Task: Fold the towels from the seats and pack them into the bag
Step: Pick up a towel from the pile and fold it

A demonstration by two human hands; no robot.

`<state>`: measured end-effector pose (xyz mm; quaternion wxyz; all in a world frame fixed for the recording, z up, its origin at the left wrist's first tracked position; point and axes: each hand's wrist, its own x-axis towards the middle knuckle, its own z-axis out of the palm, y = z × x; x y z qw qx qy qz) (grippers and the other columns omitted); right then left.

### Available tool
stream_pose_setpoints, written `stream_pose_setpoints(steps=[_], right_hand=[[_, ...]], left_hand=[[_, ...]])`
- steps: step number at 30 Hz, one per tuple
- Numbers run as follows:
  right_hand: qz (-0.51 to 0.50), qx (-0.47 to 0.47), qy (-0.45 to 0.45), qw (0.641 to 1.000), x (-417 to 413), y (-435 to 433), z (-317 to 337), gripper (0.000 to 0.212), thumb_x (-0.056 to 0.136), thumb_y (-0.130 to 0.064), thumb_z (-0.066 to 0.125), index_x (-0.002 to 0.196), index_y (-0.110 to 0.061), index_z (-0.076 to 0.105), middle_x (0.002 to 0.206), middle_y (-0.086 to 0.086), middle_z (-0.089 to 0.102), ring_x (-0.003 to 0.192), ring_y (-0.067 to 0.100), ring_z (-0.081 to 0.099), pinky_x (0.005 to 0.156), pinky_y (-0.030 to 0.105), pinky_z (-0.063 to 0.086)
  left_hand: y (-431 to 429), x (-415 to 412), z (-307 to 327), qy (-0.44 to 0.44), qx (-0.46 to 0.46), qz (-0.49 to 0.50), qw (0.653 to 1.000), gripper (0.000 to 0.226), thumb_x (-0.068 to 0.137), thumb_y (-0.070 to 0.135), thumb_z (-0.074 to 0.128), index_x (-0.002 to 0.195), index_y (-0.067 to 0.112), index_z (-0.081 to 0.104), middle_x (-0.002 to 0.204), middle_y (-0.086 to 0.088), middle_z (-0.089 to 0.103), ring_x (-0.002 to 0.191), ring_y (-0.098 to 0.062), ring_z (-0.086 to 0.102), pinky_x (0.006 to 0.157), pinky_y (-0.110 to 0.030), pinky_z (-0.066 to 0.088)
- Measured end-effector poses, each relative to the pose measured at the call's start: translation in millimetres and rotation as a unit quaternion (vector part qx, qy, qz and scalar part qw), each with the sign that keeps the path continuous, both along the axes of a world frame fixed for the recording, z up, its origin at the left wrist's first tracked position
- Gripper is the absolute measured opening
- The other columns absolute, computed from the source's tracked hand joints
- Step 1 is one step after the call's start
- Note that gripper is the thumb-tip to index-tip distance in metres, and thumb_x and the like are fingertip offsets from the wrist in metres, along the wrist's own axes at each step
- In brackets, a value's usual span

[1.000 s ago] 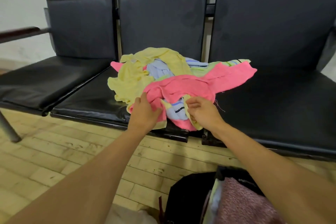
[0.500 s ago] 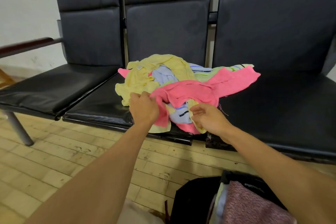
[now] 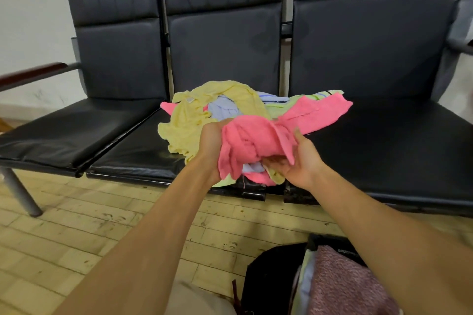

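On the black seats (image 3: 133,133) lies a tangled towel pile (image 3: 202,110). Both hands, left (image 3: 211,142) and right (image 3: 298,161), grip the pink towel (image 3: 256,140); lifting may drag neighbours off, missing the bag (image 3: 271,281).

Three joined black leatherette waiting-room seats (image 3: 371,64) on a grey metal leg (image 3: 19,192), with a dark red wooden armrest (image 3: 30,74) at the left end. Plain white wall (image 3: 30,20) behind. Scuffed, pale yellow wood-plank floor (image 3: 76,238) below, pretty evenly lit.
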<state>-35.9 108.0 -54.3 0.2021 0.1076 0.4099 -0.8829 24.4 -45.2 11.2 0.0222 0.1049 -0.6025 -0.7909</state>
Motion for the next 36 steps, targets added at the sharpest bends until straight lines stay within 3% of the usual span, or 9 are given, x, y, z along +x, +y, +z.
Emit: stream_pose_setpoints(steps=[4,6,8,11,15,19,23,30,36], right_hand=[[-0.017,0.06,0.019,0.998,4,17,4,0.028,0.102,-0.018,0.044,0.126,-0.009,0.055,0.093,0.005,0.067,0.082,0.018,0.064,0.067,0.034,0.053],[-0.031,0.069,0.025,0.997,4,29,10,0.033,0.101,-0.006,0.038,0.129,-0.006,0.054,0.104,0.009,0.068,0.094,0.022,0.065,0.077,0.036,0.053],[-0.051,0.046,0.038,0.997,8,45,21,0.037,0.099,-0.002,0.034,0.13,-0.005,0.054,0.109,0.013,0.067,0.103,0.026,0.064,0.089,0.042,0.051],[-0.097,0.006,0.061,0.993,21,74,44,0.035,0.092,-0.003,0.034,0.117,-0.005,0.059,0.095,0.014,0.07,0.087,0.026,0.068,0.078,0.041,0.053],[-0.151,0.04,0.078,0.985,39,125,56,0.021,0.079,-0.008,0.037,0.08,-0.008,0.058,0.073,0.005,0.064,0.063,0.018,0.059,0.063,0.028,0.047],[-0.13,0.107,0.082,0.982,54,176,40,0.023,0.088,-0.018,0.049,0.1,-0.007,0.065,0.09,0.009,0.069,0.078,0.021,0.065,0.073,0.032,0.051],[-0.164,0.188,0.043,0.967,67,211,-2,0.036,0.076,-0.021,0.072,0.109,-0.006,0.073,0.112,0.016,0.07,0.111,0.033,0.064,0.1,0.047,0.049],[-0.19,0.286,0.008,0.939,68,224,-12,0.016,0.078,-0.002,0.07,0.093,0.004,0.07,0.091,0.016,0.066,0.088,0.028,0.061,0.081,0.038,0.051],[-0.12,0.332,-0.019,0.935,72,234,-9,0.023,0.071,0.005,0.072,0.093,0.004,0.07,0.092,0.016,0.067,0.089,0.03,0.063,0.081,0.039,0.053]], left_hand=[[20,7,1,-0.056,-0.109,-0.08,0.989,0.02,0.095,0.028,0.051,0.094,0.011,0.062,0.074,-0.002,0.06,0.065,-0.016,0.058,0.06,-0.03,0.05],[30,4,-5,-0.075,-0.15,-0.131,0.977,0.03,0.095,0.028,0.051,0.114,0.006,0.061,0.077,-0.002,0.062,0.068,-0.015,0.06,0.064,-0.028,0.051],[41,0,-10,-0.057,-0.168,-0.173,0.969,0.021,0.095,0.023,0.053,0.111,0.012,0.061,0.079,-0.002,0.065,0.068,-0.012,0.064,0.064,-0.024,0.051],[57,-8,-15,0.021,-0.265,-0.141,0.954,0.012,0.092,0.014,0.056,0.082,0.013,0.062,0.068,-0.001,0.06,0.06,-0.01,0.058,0.053,-0.013,0.047],[82,-15,-23,0.061,-0.284,-0.117,0.95,0.021,0.092,0.003,0.051,0.073,0.004,0.058,0.067,-0.009,0.053,0.054,-0.016,0.051,0.052,-0.025,0.043],[101,-26,-40,0.043,-0.405,-0.147,0.901,0.009,0.088,0.008,0.052,0.08,0.012,0.053,0.077,-0.009,0.045,0.072,-0.018,0.043,0.067,-0.03,0.036],[107,-46,-58,0.004,-0.525,-0.146,0.839,0.01,0.09,0.015,0.049,0.081,0.011,0.046,0.075,-0.005,0.043,0.069,-0.018,0.043,0.06,-0.028,0.03],[118,-56,-77,-0.054,-0.575,-0.115,0.808,0.04,0.093,0.033,0.056,0.112,-0.003,0.049,0.105,-0.016,0.053,0.093,-0.028,0.054,0.054,-0.026,0.031],[112,-56,-79,-0.082,-0.628,-0.108,0.767,0.04,0.091,0.027,0.063,0.064,0.011,0.038,0.064,-0.004,0.043,0.061,-0.021,0.047,0.049,-0.027,0.033]])
